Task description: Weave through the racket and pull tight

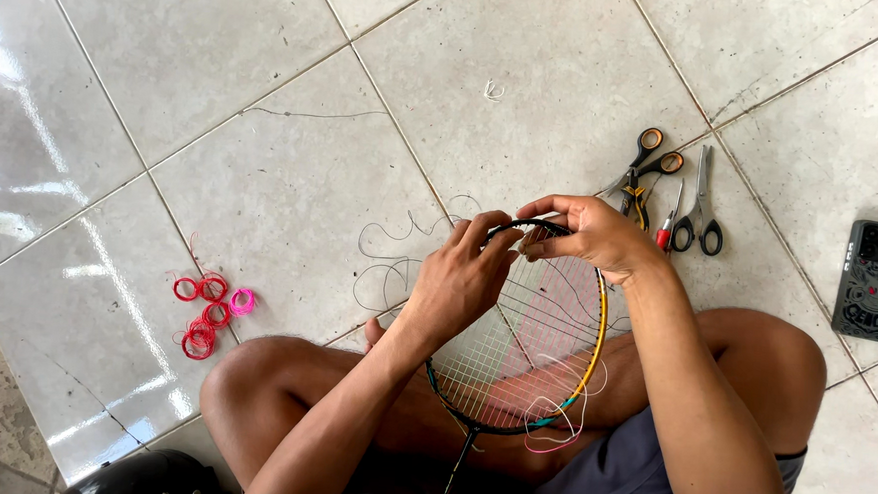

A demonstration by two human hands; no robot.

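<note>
A badminton racket (513,366) with a black, yellow and teal frame rests across my crossed legs, head pointing away from me. My left hand (462,278) grips the top left of the frame, fingers curled over the rim. My right hand (585,235) pinches the top of the frame and the string there. Loose white string (388,259) curls on the floor left of the racket head. A pink string loop (554,439) hangs at the lower right of the frame.
Several red and pink string coils (207,315) lie on the white tiles at left. Orange-handled scissors (649,158), pliers and black-handled scissors (703,211) lie beyond my right hand. A dark phone (876,280) lies at far right. A small string scrap (492,89) sits further out.
</note>
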